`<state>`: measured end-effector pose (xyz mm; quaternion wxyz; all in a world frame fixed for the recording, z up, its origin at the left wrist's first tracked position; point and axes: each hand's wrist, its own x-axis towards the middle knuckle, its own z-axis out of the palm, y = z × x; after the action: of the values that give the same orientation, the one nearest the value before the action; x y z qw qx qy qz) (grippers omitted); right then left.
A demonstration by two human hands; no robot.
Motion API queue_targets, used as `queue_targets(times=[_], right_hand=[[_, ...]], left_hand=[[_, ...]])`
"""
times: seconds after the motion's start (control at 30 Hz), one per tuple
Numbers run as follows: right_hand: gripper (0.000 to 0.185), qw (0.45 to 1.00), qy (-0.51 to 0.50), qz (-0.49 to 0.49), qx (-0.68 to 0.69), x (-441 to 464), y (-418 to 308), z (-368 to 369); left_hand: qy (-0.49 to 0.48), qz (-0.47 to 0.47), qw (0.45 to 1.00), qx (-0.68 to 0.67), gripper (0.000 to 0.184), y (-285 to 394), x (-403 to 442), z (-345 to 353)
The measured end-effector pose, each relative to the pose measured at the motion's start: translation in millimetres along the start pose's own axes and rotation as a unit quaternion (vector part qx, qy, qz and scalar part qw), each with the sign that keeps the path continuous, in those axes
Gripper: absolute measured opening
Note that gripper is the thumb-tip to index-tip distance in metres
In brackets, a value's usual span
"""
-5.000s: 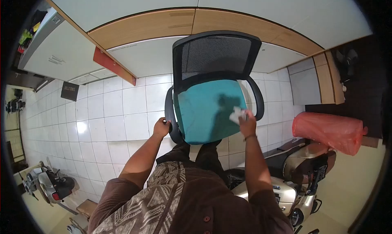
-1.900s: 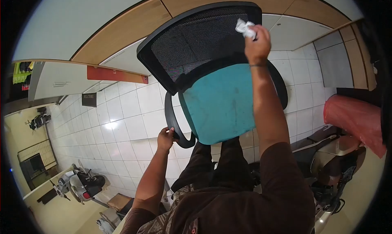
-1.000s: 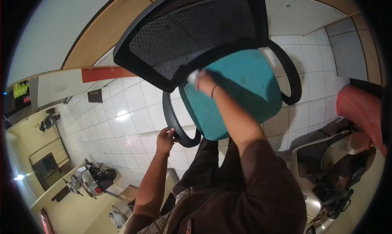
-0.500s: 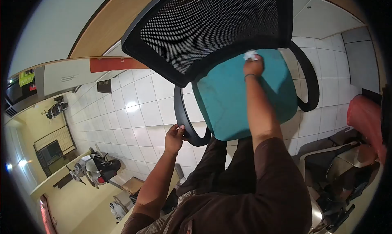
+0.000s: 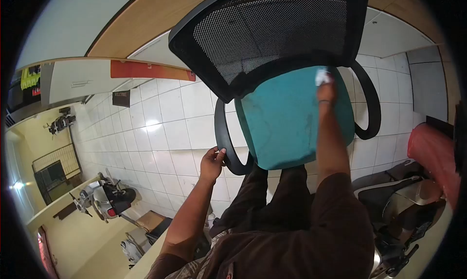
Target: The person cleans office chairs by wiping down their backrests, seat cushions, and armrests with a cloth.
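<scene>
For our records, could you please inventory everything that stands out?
Mesh-backed chair: 1, black with teal seat, centre
Crumpled wipe: 1, white, seat's rear right
Rectangular mat: 1, dark, left
Long panel: 1, orange-red, upper left
Flat cabinets: several, white and brown, top
Shiny bundle: 1, red, right
Motorbikes: 3, mixed colours, two left, one lower right
Square tiles: many, white, floor
Left hand: 1, bare, on left armrest
Right hand: 1, bare, holding wipe
</scene>
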<state>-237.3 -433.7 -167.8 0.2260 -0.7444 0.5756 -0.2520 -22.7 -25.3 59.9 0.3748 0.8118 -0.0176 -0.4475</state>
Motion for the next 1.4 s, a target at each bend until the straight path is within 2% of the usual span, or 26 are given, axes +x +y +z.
queue_targets(times=[0.03, 0.1, 0.17, 0.23, 0.3, 0.33, 0.4, 0.43, 0.5, 0.57, 0.6, 0.67, 0.7, 0.77, 0.83, 0.93, 0.97, 1.07, 1.1, 1.13, 1.17, 1.2, 1.23, 1.3, 1.37, 1.4], right_hand=[[0.025, 1.0, -0.003, -0.004, -0.002, 0.9, -3.7, -7.4], [0.028, 0.983, 0.0, 0.183, -0.029, 4.4, -21.3, -33.8], [0.028, 0.977, -0.12, 0.161, -0.066, -21.9, -42.8, -16.7], [0.028, 0.979, -0.188, 0.036, -0.066, -65.1, -88.8, 1.7], [0.027, 0.937, -0.344, 0.035, -0.053, -121.5, -136.8, 26.3], [0.025, 0.935, -0.354, 0.0, -0.009, -153.7, -158.1, 23.6], [0.029, 0.832, -0.55, -0.061, 0.049, -192.7, -175.8, 22.0], [0.03, 0.778, -0.582, -0.235, 0.031, -191.5, -181.2, 0.1], [0.03, 0.813, -0.548, -0.194, 0.007, -182.1, -144.3, 3.1], [0.028, 0.853, -0.45, -0.199, -0.176, -122.3, -97.8, -10.5], [0.027, 0.89, -0.385, -0.112, -0.215, -91.3, -71.2, -20.7], [0.026, 0.986, -0.093, -0.006, -0.138, -51.2, 12.1, -31.7], [0.026, 0.984, -0.098, -0.004, -0.147, -52.4, -1.6, -51.5], [0.022, 0.952, -0.19, 0.121, -0.209, -67.3, -49.2, -60.0], [0.022, 0.914, -0.312, -0.101, -0.24, -138.5, -48.9, -14.1], [0.029, 0.825, -0.523, -0.194, -0.09, -255.4, -93.0, -12.5], [0.032, 0.813, -0.534, -0.219, -0.078, -242.8, -128.3, -64.3], [0.031, 0.826, -0.479, -0.184, -0.233, -185.1, -68.7, -72.8], [0.023, 0.889, -0.371, -0.167, -0.209, -162.3, -14.0, -55.4], [0.025, 0.909, -0.362, -0.001, -0.205, -113.1, -11.6, -85.8], [0.027, 0.915, -0.293, 0.056, -0.274, -79.0, 15.5, -95.4], [0.028, 0.963, -0.151, -0.01, -0.222, -56.5, 86.1, -86.1], [0.028, 0.963, -0.153, -0.007, -0.22, -51.4, 76.9, -91.4], [0.033, 0.968, -0.122, 0.162, -0.147, -36.7, 29.8, -108.6], [0.032, 0.953, -0.232, 0.133, -0.143, -80.8, -22.2, -89.7], [0.027, 0.96, -0.219, 0.038, -0.169, -118.7, -27.5, -61.7]], left_hand=[[-0.002, 0.005, 1.0, 0.007, 0.033, -1.8, 0.1, -1.2], [0.0, 0.005, 1.0, 0.001, 0.033, -3.3, 1.6, -2.5], [0.002, 0.007, 1.0, -0.005, 0.033, -3.8, 1.0, -1.0], [0.003, 0.012, 1.0, -0.008, 0.033, -6.3, 2.7, -2.2], [0.004, 0.017, 1.0, -0.009, 0.033, -6.7, 2.2, -2.4], [0.007, 0.016, 1.0, -0.013, 0.033, -5.2, 2.2, -2.1], [0.008, 0.012, 1.0, -0.022, 0.033, -6.2, 1.7, -0.4], [0.016, 0.013, 1.0, -0.024, 0.034, -7.9, 1.2, 0.0], [0.022, 0.012, 0.999, -0.027, 0.035, -10.2, 1.7, 1.6], [0.031, 0.014, 0.999, -0.026, 0.039, -10.9, 1.5, 1.8], [0.031, 0.01, 0.999, -0.028, 0.039, -12.2, 0.5, 1.7], [0.058, 0.018, 0.998, -0.016, 0.037, -12.5, 1.1, 4.4], [0.048, 0.028, 0.998, -0.03, 0.037, -14.1, 1.2, 4.6], [0.045, 0.034, 0.997, -0.047, 0.034, -18.9, 4.2, 5.1], [0.027, 0.039, 0.994, -0.101, 0.029, -19.4, 3.0, 7.5], [0.027, 0.051, 0.993, -0.103, 0.027, -29.6, 4.6, 11.6], [0.047, 0.062, 0.99, -0.118, 0.027, -31.6, 2.7, 13.9], [0.064, 0.087, 0.985, -0.138, 0.028, -34.4, 4.6, 16.9], [0.065, 0.093, 0.984, -0.141, 0.029, -35.6, 4.8, 17.4], [0.065, 0.09, 0.984, -0.139, 0.029, -36.7, 5.1, 17.4], [0.064, 0.089, 0.985, -0.135, 0.029, -37.9, 5.4, 17.7], [0.065, 0.095, 0.985, -0.13, 0.029, -38.5, 6.0, 17.3], [0.067, 0.101, 0.985, -0.126, 0.029, -39.3, 5.5, 16.5], [0.07, 0.102, 0.984, -0.129, 0.029, -38.0, 5.4, 17.3], [0.07, 0.104, 0.983, -0.133, 0.029, -38.0, 5.3, 17.3], [0.077, 0.108, 0.983, -0.129, 0.029, -41.4, 6.7, 16.4]])
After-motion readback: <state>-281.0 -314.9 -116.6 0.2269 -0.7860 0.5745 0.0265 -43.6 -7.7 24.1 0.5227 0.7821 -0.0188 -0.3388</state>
